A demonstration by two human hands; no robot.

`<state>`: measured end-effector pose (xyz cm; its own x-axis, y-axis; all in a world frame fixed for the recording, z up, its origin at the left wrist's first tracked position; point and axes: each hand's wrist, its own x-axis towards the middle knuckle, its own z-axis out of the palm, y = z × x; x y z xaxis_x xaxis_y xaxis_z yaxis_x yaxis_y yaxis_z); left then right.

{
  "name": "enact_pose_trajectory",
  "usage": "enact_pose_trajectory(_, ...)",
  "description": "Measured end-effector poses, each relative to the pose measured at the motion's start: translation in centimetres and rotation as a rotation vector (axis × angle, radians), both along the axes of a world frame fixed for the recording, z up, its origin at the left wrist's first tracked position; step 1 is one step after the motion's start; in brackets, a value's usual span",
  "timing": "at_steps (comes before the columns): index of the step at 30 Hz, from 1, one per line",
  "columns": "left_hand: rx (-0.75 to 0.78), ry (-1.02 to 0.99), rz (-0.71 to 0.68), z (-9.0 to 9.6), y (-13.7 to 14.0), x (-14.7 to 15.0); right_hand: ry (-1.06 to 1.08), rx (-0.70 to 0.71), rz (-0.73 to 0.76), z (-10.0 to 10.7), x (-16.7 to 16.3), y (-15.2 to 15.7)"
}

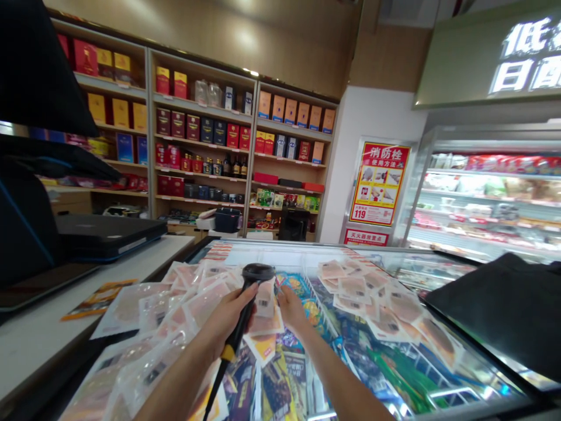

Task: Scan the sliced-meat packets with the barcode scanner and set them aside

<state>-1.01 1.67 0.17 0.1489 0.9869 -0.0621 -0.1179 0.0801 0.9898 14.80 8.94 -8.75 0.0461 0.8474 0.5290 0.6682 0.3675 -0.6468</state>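
Observation:
My left hand (pixel 230 318) is wrapped round the handle of a black barcode scanner (pixel 258 271), its head up and its cord trailing down. Just right of the scanner is a flat clear packet (pixel 265 301) with a white barcode label. My right hand (pixel 289 304) pinches this packet at its right edge. Another packet with an orange and yellow print (pixel 264 349) shows below it. A heap of similar clear packets (pixel 162 321) lies to the left of my hands, and a looser spread of packets (pixel 377 301) lies to the right, both on the freezer's glass top (pixel 280 255).
Under the glass are bagged goods (pixel 280 386) in wire baskets. A white counter (pixel 39 339) on the left bears an orange packet (pixel 96 298) and black checkout equipment (pixel 105 231). Black cloth (pixel 504 316) lies at the right. Shelves of boxes (pixel 205 131) stand behind.

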Motion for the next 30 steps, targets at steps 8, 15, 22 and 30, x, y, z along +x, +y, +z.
enact_pose_trajectory(8, -0.025, 0.005, -0.075, 0.2, 0.6, 2.5, -0.180, -0.100, -0.576, 2.3, 11.9, -0.4)
enact_pose_trajectory(15, -0.064, -0.015, -0.175, -0.7, 0.7, 3.8, -0.266, -0.346, -0.905, 2.4, 18.5, -2.1)
enact_pose_trajectory(22, -0.040, -0.047, -0.244, -1.3, 0.9, 4.0, -0.344, -0.378, -0.951, 2.4, 17.6, -2.4)
enact_pose_trajectory(30, -0.015, -0.076, -0.264, -0.7, -0.6, 3.6, -0.046, -0.281, -0.827, 1.4, 20.8, -1.0)
